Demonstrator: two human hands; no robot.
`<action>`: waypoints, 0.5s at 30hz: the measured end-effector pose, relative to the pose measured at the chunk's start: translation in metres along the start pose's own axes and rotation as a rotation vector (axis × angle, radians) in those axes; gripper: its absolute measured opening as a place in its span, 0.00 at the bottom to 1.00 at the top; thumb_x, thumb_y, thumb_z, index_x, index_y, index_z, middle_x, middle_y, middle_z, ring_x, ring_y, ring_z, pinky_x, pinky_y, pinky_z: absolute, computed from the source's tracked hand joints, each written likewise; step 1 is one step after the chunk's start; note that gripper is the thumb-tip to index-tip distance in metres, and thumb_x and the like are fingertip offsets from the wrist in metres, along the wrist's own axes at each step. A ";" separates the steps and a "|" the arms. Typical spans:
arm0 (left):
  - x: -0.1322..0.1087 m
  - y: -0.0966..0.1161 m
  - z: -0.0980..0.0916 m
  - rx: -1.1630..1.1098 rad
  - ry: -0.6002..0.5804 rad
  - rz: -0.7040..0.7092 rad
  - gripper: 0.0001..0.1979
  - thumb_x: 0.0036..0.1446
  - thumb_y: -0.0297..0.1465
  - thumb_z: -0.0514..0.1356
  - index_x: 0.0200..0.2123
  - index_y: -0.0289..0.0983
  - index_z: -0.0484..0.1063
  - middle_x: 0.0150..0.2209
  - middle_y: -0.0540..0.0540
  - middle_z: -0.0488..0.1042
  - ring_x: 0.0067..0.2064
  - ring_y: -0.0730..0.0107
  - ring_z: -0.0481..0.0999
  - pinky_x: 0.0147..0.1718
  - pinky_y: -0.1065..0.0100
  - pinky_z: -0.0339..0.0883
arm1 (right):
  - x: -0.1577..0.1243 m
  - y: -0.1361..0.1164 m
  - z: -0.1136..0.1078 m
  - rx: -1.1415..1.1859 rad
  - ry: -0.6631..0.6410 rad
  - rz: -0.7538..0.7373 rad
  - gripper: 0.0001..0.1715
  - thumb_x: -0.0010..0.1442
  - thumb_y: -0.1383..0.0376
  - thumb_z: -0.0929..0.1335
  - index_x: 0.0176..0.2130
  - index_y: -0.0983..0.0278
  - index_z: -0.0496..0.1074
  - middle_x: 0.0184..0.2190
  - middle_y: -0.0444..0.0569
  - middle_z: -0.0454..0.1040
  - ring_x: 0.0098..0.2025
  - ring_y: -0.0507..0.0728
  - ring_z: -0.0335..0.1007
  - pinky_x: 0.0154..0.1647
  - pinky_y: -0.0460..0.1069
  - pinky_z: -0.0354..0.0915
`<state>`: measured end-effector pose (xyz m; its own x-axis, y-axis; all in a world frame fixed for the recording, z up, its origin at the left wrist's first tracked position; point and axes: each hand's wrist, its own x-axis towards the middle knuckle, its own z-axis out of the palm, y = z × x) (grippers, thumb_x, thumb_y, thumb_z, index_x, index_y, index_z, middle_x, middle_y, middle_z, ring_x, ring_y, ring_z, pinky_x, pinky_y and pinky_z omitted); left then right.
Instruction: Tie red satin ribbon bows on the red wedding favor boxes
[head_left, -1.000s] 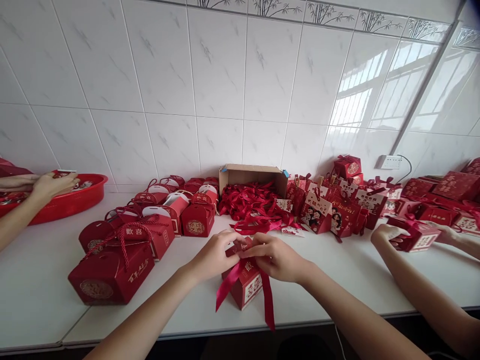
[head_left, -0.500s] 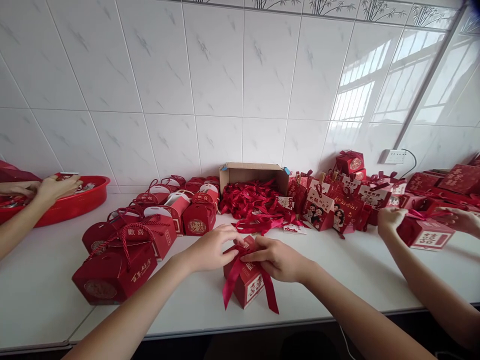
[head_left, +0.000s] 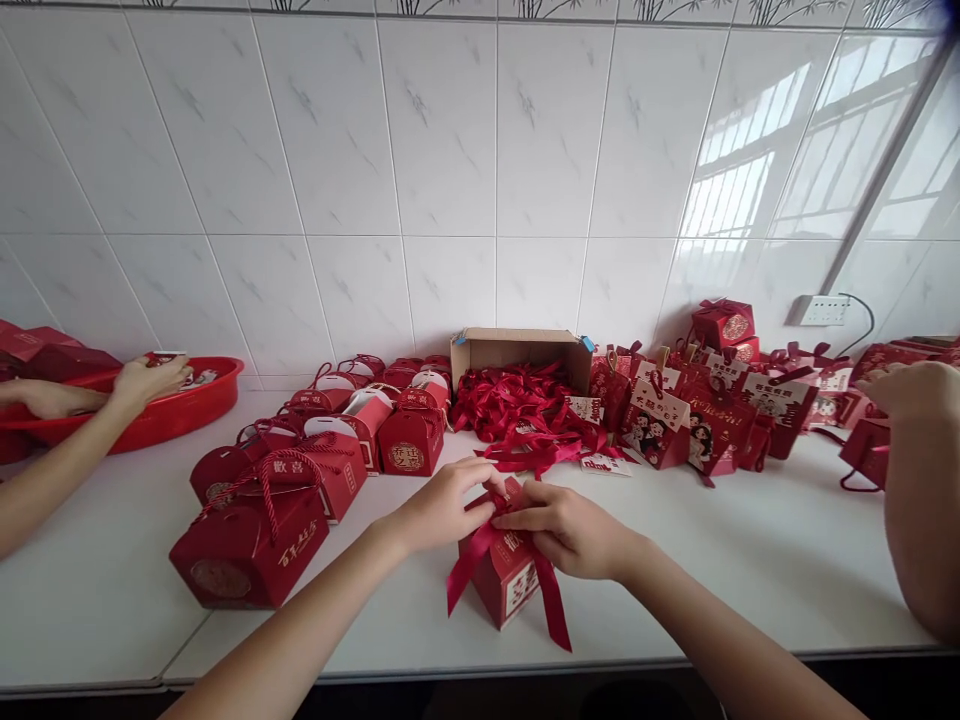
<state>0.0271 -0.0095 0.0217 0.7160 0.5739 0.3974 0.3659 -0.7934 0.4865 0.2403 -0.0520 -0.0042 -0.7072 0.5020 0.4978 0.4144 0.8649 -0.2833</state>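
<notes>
A small red gift box point(head_left: 501, 580) stands on the white table in front of me, one corner turned my way. Dark red ribbon point(head_left: 553, 605) is gathered at its top, and two loose tails hang down its sides. My left hand point(head_left: 450, 508) pinches the ribbon from the left, with thumb and forefinger at the gathered part. From the right, my right hand point(head_left: 566, 528) pinches it too, fingertips close to those of the left. The knot itself is mostly hidden behind my fingers.
Red boxes with rope handles point(head_left: 251, 545) stand to the left. Behind, a cardboard box point(head_left: 517, 348) spills ribbons. Finished-looking red bags point(head_left: 656, 425) cluster right. A person's hands work over a red basin point(head_left: 214, 400) at far left; another person's arm point(head_left: 922, 500) reaches in at right.
My view has shifted slightly, so the scene sits farther right. Both my hands stay on the ribbon. The person at right has raised an arm and moved from the box held before.
</notes>
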 end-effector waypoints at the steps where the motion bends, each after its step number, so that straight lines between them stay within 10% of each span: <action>1: 0.000 -0.002 0.002 -0.010 0.020 0.018 0.11 0.52 0.18 0.57 0.35 0.38 0.72 0.37 0.50 0.74 0.41 0.69 0.73 0.43 0.69 0.66 | 0.000 0.000 0.000 -0.006 0.000 0.000 0.29 0.54 0.78 0.59 0.51 0.64 0.73 0.37 0.53 0.69 0.36 0.55 0.64 0.35 0.49 0.64; 15: -0.004 0.002 0.017 -0.163 0.198 -0.073 0.09 0.55 0.21 0.54 0.34 0.37 0.71 0.36 0.48 0.75 0.39 0.68 0.74 0.41 0.67 0.68 | -0.001 0.003 0.003 0.061 0.036 0.022 0.31 0.52 0.79 0.59 0.51 0.61 0.72 0.39 0.52 0.71 0.37 0.55 0.66 0.37 0.49 0.66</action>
<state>0.0352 -0.0173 0.0075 0.5553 0.6697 0.4931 0.3002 -0.7143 0.6322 0.2405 -0.0499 -0.0084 -0.6768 0.5211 0.5200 0.3930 0.8530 -0.3434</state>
